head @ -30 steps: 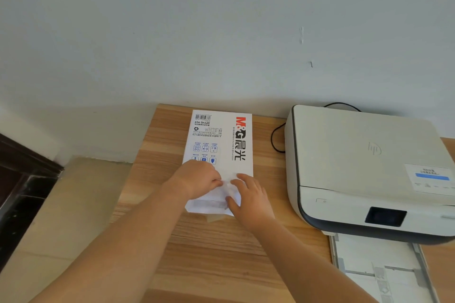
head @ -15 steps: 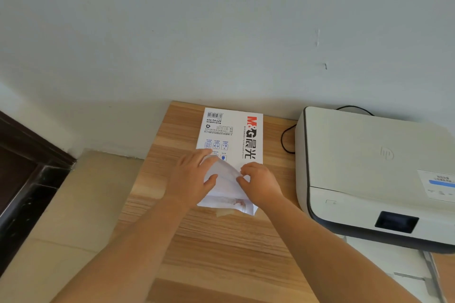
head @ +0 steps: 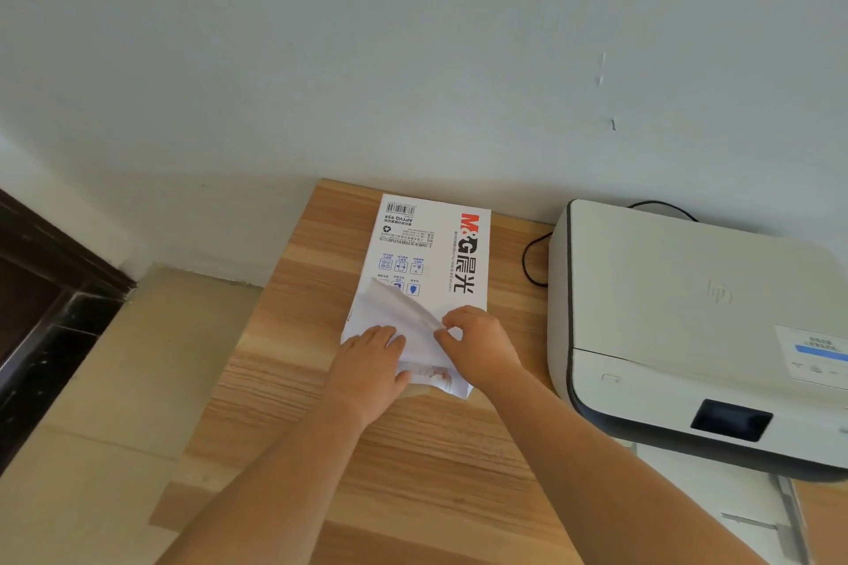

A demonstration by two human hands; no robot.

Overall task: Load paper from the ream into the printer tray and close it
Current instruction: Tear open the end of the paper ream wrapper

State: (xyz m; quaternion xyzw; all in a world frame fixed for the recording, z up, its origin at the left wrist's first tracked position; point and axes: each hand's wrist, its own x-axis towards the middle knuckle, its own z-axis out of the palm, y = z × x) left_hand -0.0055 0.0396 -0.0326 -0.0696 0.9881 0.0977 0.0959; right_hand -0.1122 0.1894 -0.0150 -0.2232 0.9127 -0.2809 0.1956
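Observation:
A white paper ream point(head: 436, 243) with red and black lettering lies on the wooden table point(head: 413, 463), its far end toward the wall. Its near wrapper flap point(head: 404, 312) is peeled up and folded back. My right hand point(head: 477, 344) pinches that flap at its right edge. My left hand point(head: 371, 362) lies flat on the near left corner of the ream, pressing it down. To the right stands a white printer point(head: 688, 312) with its lid shut. Its paper tray point(head: 743, 514) is pulled out below the front, partly cut off by the frame.
A black cable point(head: 532, 262) loops between the ream and the printer at the back. The table ends at the wall behind. A beige floor point(head: 114, 381) and a dark wooden frame point(head: 41, 298) lie to the left.
The wrapper flap has been lifted off the near end and folded farther back. My left hand slid from the top of the ream to its near left corner. The view shifted left.

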